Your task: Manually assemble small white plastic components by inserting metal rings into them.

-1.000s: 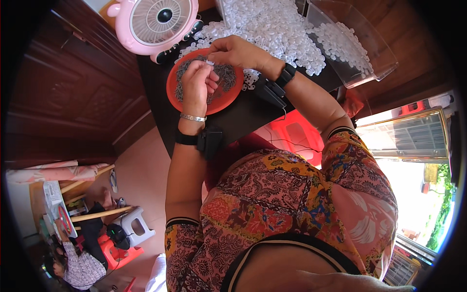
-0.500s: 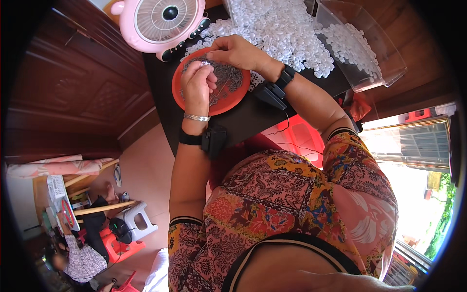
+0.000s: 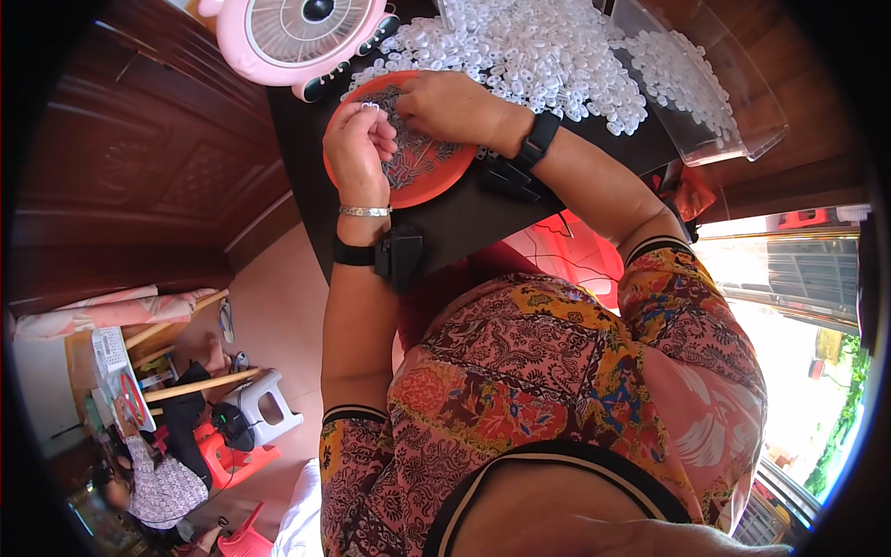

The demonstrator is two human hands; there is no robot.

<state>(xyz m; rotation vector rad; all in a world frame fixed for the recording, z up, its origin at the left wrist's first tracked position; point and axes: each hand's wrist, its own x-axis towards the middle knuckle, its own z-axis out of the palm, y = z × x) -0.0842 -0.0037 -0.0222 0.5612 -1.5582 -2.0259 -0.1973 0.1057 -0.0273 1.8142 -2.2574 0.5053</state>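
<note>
Over the orange plate [image 3: 436, 181], you are pinching a small white piece [image 3: 369, 107] in your left hand [image 3: 360, 148], fingers curled; your right hand [image 3: 455, 104] is curling onto the plate's dark parts. Beyond, white pieces [image 3: 529, 46] are heaping on the table [image 3: 464, 223] beside a pink fan [image 3: 297, 37].

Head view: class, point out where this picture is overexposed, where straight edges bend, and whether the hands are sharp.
Head view: the window area at right is blown out by daylight; the dark table's edge curves toward the black fisheye rim; the left hand and right hand over the orange plate look reasonably sharp and evenly lit.
</note>
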